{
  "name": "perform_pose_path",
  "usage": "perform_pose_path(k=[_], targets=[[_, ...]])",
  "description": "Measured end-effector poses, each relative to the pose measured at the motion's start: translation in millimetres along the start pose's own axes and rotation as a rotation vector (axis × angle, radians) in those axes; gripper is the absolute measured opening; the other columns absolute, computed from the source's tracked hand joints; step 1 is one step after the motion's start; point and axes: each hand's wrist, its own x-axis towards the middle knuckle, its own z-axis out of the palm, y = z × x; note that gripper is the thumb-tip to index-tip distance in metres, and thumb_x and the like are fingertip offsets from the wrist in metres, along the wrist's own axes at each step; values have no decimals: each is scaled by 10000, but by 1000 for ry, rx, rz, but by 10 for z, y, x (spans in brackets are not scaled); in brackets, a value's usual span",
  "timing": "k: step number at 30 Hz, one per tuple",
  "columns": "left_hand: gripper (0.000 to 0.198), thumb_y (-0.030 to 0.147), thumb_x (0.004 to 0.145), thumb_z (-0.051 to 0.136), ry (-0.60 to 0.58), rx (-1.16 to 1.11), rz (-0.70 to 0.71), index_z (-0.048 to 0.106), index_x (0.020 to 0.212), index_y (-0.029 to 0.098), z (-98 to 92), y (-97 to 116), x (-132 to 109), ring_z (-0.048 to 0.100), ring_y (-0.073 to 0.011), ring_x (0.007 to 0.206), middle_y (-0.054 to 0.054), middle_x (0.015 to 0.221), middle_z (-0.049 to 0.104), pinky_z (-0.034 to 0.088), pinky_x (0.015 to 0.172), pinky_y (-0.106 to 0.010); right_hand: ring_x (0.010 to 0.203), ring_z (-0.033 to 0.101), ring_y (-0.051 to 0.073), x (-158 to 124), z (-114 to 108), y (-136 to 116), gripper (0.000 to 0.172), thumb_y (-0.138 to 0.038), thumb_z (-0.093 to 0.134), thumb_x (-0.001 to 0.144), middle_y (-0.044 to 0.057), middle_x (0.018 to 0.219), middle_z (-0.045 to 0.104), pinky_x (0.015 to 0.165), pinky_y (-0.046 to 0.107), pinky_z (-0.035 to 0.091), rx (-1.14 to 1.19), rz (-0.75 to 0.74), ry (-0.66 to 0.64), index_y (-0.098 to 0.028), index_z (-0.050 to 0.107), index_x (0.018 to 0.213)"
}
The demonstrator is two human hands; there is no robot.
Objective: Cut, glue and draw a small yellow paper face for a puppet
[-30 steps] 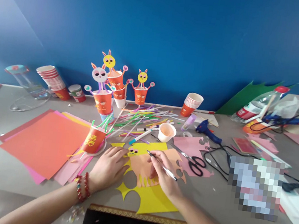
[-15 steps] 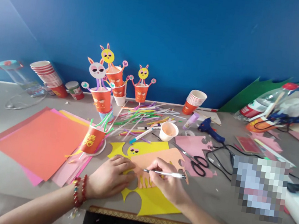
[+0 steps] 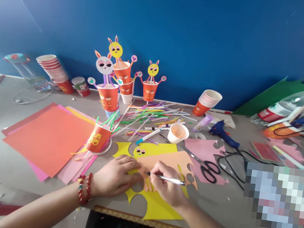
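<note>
My right hand grips a thin silver pen, its tip touching a peach paper cut-out. That cut-out lies on a yellow paper sheet with round holes cut in it. Fingers together, my left hand presses flat on both papers just left of the pen tip; beaded bracelets circle its wrist. A small yellow bunny face lies just beyond the hands.
An orange cup with green straws stands left of the hands, beside stacked orange and pink sheets. Scissors, pink paper, a blue glue gun, a white cup, loose straws and bunny cups lie beyond.
My right hand turned the pen from slanting to nearly level and slid its tip left along the peach cut-out. My left hand closed in towards the tip. The view shifted slightly.
</note>
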Motion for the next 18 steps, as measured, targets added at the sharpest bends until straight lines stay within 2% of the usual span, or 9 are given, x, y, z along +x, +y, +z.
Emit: perform_pose_path(k=[3,9,13,18], targets=[[280,213,961,483,-2,4,6,648,1186,230,-16,-4,9,571,-269,1149,-113,1291,623,465,969,-446,511,454,124,19,10,3,194,-209,511,876,-50,578,501,506,233,342,10,8,-11,-231,475,687],[282,204,953,478,0,8,7,654,1171,236,-37,0,18,585,-266,1131,-111,1294,628,474,964,-439,514,508,126,11,-11,-21,78,-237,513,908,-34,635,582,483,227,373,121,53,-15,-234,510,831],[287,219,957,481,7,15,0,652,1185,255,-32,0,24,590,-263,1117,-102,1260,639,474,968,-434,523,525,130,6,-34,-58,95,-252,520,918,-22,631,589,475,227,384,112,45,-25,-230,519,825],[265,220,964,476,22,15,-2,675,1138,247,-19,-5,21,586,-261,1117,-104,1267,637,476,967,-430,497,461,113,49,-34,-14,153,-227,528,877,-44,591,521,460,221,344,128,80,-20,-227,497,727]])
